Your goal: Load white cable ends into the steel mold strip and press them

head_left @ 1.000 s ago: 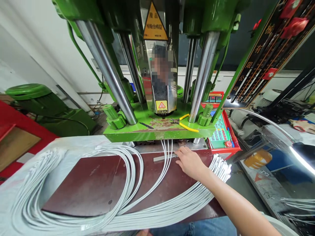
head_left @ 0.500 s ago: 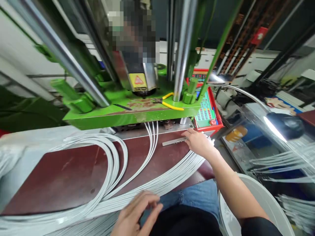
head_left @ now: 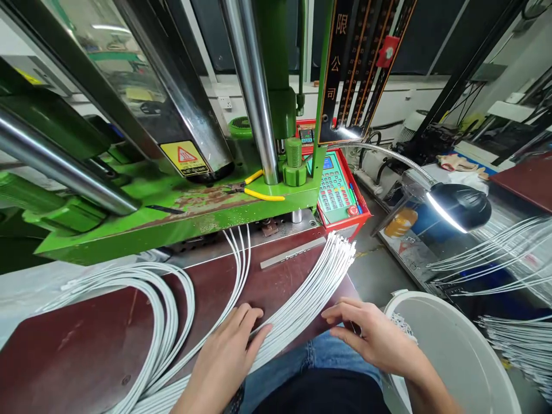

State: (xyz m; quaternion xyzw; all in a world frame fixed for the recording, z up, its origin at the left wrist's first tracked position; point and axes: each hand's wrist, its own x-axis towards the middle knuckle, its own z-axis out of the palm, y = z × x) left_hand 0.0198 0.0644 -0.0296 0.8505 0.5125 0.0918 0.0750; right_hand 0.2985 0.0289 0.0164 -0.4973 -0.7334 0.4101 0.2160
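Note:
A thick bundle of white cables (head_left: pixel 297 310) curves across the brown tabletop, its cut ends (head_left: pixel 342 247) fanned out at the right. My left hand (head_left: pixel 228 351) lies over the near part of this bundle, thumb apart from the loosely bent fingers, gripping nothing that I can see. Just right of the bundle, my right hand (head_left: pixel 371 333) hovers with thumb and fingers apart and nothing between them. A flat metal strip (head_left: pixel 276 260) rests behind the bundle. Several thin cables (head_left: pixel 241 259) run from under the green press (head_left: pixel 215 213) and join the others.
Looped cables (head_left: pixel 166 310) cover the table's left side. Yellow-handled pliers (head_left: pixel 263 195) lie on the press, beside a red control box (head_left: pixel 340 190). A white bin (head_left: pixel 457 345) with white scraps stands at the right, below a lamp (head_left: pixel 461 207). More cables (head_left: pixel 517 345) hang at far right.
My right hand has left the cable ends and metal strip and come back toward me. My left hand has moved forward onto the bundle. The view has turned to the right.

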